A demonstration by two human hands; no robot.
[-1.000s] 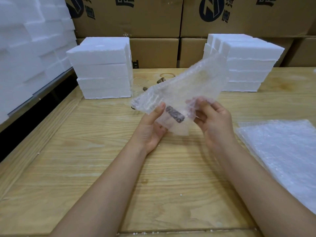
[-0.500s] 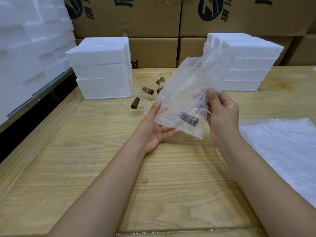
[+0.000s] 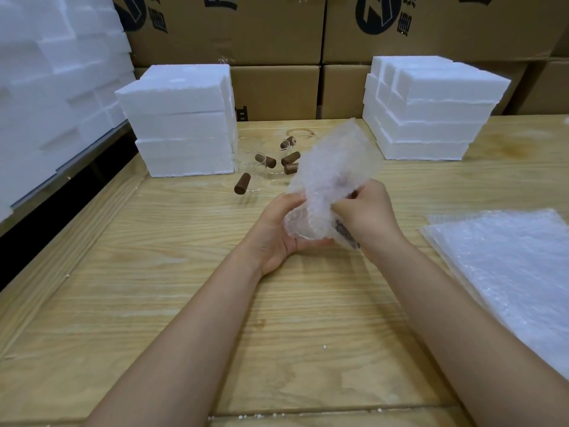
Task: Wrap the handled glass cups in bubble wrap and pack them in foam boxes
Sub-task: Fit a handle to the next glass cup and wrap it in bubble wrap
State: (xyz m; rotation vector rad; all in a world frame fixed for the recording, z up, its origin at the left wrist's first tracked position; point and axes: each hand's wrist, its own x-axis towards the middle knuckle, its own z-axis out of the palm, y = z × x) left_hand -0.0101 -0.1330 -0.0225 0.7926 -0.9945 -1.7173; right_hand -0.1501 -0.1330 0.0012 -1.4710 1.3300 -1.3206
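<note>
Above the table's middle I hold a glass cup [image 3: 303,224] inside a sheet of bubble wrap [image 3: 331,167]; its brown handle [image 3: 346,233] shows through the wrap under my right palm. My left hand [image 3: 278,231] cups the wrapped cup from below and the left. My right hand [image 3: 366,212] pinches the wrap over the cup's top. The rest of the sheet stands up loose behind my fingers. Several clear glass cups with brown handles [image 3: 265,161] wait farther back, between two stacks of white foam boxes [image 3: 181,124] [image 3: 431,112].
A pile of flat bubble wrap sheets [image 3: 508,272] lies at the right on the wooden table [image 3: 184,303]. Foam blocks [image 3: 46,87] are stacked along the left, beyond a dark gap. Cardboard cartons [image 3: 277,32] form a wall behind the table.
The sheet was held up flat around the cup; now it is folded down over it. My right hand has come in over the top, and both hands have closed on the bundle.
</note>
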